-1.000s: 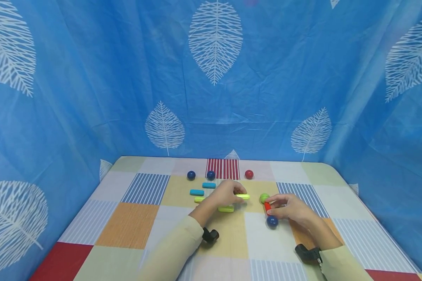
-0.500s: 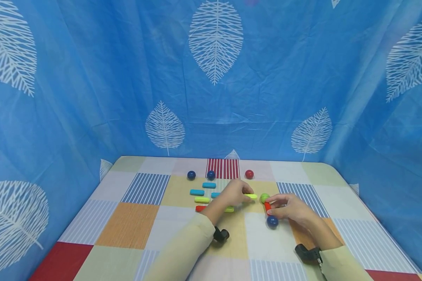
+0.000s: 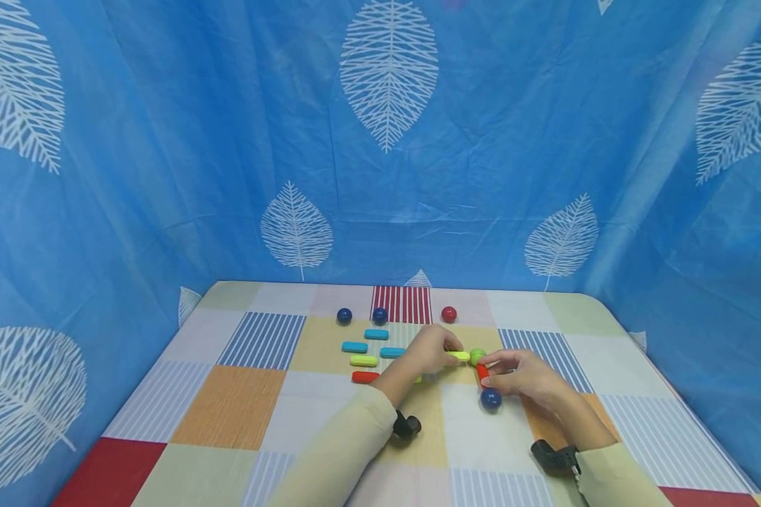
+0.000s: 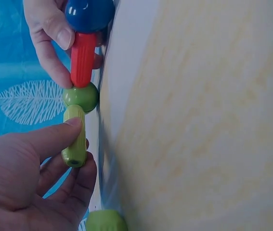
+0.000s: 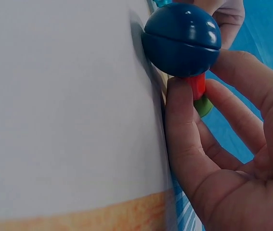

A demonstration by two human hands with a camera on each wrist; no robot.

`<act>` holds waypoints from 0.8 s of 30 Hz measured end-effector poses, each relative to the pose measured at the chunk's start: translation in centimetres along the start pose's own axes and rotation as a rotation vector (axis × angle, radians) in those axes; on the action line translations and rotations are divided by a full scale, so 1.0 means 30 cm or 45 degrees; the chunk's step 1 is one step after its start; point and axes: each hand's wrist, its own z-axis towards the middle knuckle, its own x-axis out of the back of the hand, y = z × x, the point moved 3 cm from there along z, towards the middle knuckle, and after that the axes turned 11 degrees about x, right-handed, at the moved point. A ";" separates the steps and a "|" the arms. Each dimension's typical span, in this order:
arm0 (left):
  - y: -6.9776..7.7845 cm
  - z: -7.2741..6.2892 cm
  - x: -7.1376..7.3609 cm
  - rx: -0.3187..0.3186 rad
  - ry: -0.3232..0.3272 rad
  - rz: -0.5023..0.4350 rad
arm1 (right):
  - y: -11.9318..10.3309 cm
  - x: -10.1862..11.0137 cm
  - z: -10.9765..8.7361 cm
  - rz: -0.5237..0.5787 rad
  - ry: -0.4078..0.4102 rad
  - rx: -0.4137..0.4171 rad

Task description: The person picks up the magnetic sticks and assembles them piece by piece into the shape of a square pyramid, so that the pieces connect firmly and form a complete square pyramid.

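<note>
In the head view my left hand (image 3: 430, 350) pinches a yellow-green stick (image 4: 74, 137) between thumb and fingers. The stick's far end meets a green ball (image 4: 81, 97); whether it is joined, I cannot tell. A red stick (image 4: 82, 60) runs from the green ball to a dark blue ball (image 5: 182, 39), forming one line in the left wrist view. My right hand (image 3: 526, 378) holds that red stick between thumb and fingers, close to the tabletop. The blue ball covers most of the red stick in the right wrist view.
Left of my hands lie blue sticks (image 3: 354, 347), a yellow-green stick (image 3: 363, 360) and a red stick (image 3: 365, 377). Another yellow-green stick is mostly hidden by my left wrist. Two dark blue balls (image 3: 344, 316) and a red ball (image 3: 449, 315) sit farther back on the patchwork tablecloth (image 3: 228, 401).
My left hand has carried the yellow-green stick rightward until its end meets the green ball. A blue stick and a red stick have come out from behind the left arm. The right hand stays put.
</note>
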 end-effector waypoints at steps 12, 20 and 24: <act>-0.002 0.013 -0.008 0.045 -0.011 -0.024 | 0.002 -0.003 0.000 0.001 0.023 -0.008; -0.010 0.026 0.022 0.030 -0.060 -0.105 | 0.003 -0.004 0.000 -0.004 0.030 -0.019; -0.013 0.049 0.042 0.032 -0.019 -0.134 | 0.001 -0.004 0.000 0.002 0.031 -0.032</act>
